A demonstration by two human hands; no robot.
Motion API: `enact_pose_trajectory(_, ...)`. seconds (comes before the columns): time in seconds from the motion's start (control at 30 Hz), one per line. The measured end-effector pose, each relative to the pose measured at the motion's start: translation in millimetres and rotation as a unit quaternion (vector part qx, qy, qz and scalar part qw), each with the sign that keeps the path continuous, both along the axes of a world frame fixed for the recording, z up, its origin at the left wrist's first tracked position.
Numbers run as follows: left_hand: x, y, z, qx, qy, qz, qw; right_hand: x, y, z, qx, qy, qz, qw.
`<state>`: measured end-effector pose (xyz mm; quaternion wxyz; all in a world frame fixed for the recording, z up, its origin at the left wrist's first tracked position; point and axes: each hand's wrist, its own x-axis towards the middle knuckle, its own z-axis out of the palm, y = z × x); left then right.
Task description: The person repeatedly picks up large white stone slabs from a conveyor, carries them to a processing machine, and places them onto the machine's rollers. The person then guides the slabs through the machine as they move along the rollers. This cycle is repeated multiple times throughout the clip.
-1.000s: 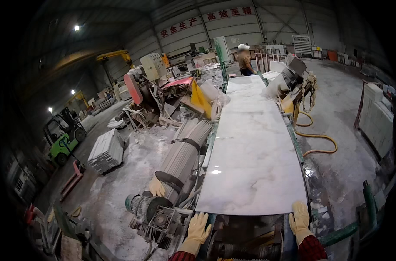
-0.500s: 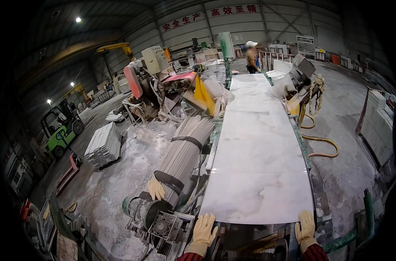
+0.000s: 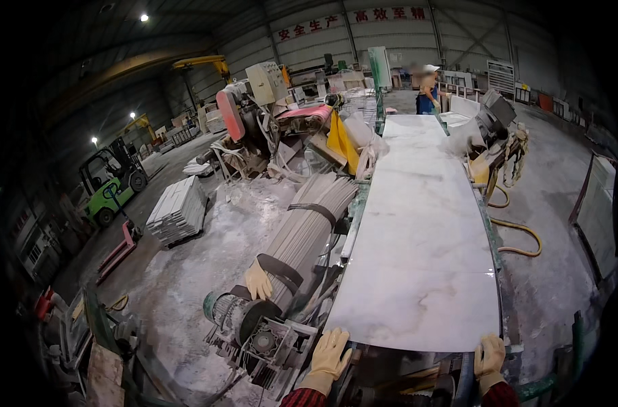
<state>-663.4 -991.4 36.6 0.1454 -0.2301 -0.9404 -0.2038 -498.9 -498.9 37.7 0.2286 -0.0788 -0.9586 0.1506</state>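
A polished white marble slab (image 3: pixel 410 308) with faint grey-brown veining lies flat on a long machine bed before me. Beyond a thin seam, another white slab (image 3: pixel 427 217) continues away from me. My left hand (image 3: pixel 328 356), in a cream rubber glove, rests at the near left corner with its fingers stretched out. At the near right corner is my right hand (image 3: pixel 489 356), gloved alike, its fingers slightly bent and apart, touching the corner or the frame beside it. Neither hand visibly holds a loose thing.
Left of the bed stand an electric motor (image 3: pixel 231 312), a spare cream glove (image 3: pixel 258 280) and a strapped bundle of long grey strips (image 3: pixel 305 224). A yellow hose (image 3: pixel 522 234) loops on the right floor. Farther off are a co-worker (image 3: pixel 427 91) and a green forklift (image 3: pixel 108 193).
The whole view has shifted, with the scene sliding rightward. My right hand's fingers are more bent than before; my left hand stays at its corner. The distant co-worker has changed posture.
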Motion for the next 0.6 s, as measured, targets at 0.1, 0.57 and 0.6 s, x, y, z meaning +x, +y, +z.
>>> enact_pose_trajectory(0.1,4,-3,7,-0.013,-0.017,-0.002,1.0,3,-9,-12,0.054,0.039,-0.01,0.998)
enact_pose_trajectory(0.57,4,1,8,-0.024,0.007,-0.004,1.0,-8,-12,12,0.068,0.071,0.029,0.995)
enact_pose_trajectory(0.6,3,0,5,-0.029,0.006,-0.001,1.0,-9,-10,12,0.044,0.063,0.031,0.997)
